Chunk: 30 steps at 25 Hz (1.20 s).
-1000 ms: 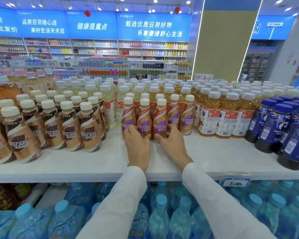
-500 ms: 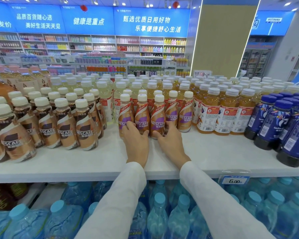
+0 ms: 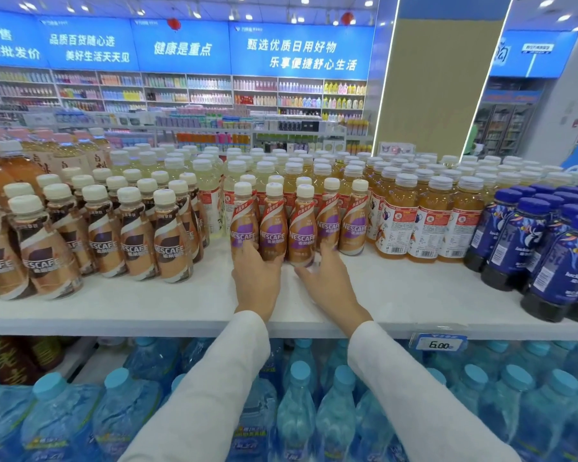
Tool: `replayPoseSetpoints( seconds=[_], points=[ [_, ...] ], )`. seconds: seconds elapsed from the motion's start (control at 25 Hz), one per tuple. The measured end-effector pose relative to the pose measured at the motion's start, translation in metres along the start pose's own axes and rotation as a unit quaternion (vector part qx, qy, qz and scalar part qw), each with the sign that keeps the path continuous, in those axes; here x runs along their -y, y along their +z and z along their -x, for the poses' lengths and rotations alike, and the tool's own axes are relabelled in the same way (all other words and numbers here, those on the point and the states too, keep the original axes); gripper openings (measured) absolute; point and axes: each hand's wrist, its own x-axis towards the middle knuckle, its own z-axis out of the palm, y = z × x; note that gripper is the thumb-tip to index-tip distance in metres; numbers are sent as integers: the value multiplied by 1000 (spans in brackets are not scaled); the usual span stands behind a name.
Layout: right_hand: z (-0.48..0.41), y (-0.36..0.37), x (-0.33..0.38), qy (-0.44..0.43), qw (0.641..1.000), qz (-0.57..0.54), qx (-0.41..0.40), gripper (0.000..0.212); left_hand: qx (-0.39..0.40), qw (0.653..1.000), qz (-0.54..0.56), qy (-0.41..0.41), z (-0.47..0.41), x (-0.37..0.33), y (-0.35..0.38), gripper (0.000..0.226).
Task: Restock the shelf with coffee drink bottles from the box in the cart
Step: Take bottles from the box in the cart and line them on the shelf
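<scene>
Five coffee bottles point(image 3: 303, 233) stand in a row mid-shelf point(image 3: 141, 305). The left hand point(image 3: 257, 281) and right hand point(image 3: 331, 286) press straight fingers against their bases. Pushing low and evenly should avoid tipping them.

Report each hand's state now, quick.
Left hand: open, fingers touching the purple-label coffee bottles.
Right hand: open, fingers touching the same bottles.

Supermarket, stocked drink shelves point(image 3: 181, 305), price tag point(image 3: 440, 344), blue aisle banners point(image 3: 301, 51)
</scene>
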Motion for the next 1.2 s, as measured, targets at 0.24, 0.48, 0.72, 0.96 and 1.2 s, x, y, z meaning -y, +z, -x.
replayPoseSetpoints(
  seconds=[0.24, 0.48, 0.72, 0.96, 1.2],
  points=[
    [80, -33, 4, -18, 1000, -6, 8, 40, 13, 998, -62, 22, 39, 23, -59, 42],
    [157, -18, 4, -87, 989, -110, 39, 23, -81, 995, -36, 43, 140, 77, -143, 35],
    [244, 55, 7, -68, 968, -201, 136, 19, -164, 979, -12, -120, 253, 155, -227, 27],
    [340, 156, 22, -32, 926, -155, 342, 16, -236, 935, -8, -265, 360, 226, -301, 23],
    [426, 252, 63, -36, 871, -93, 480, 25, -349, 870, 24, -347, 437, 284, -391, 17]
  ],
)
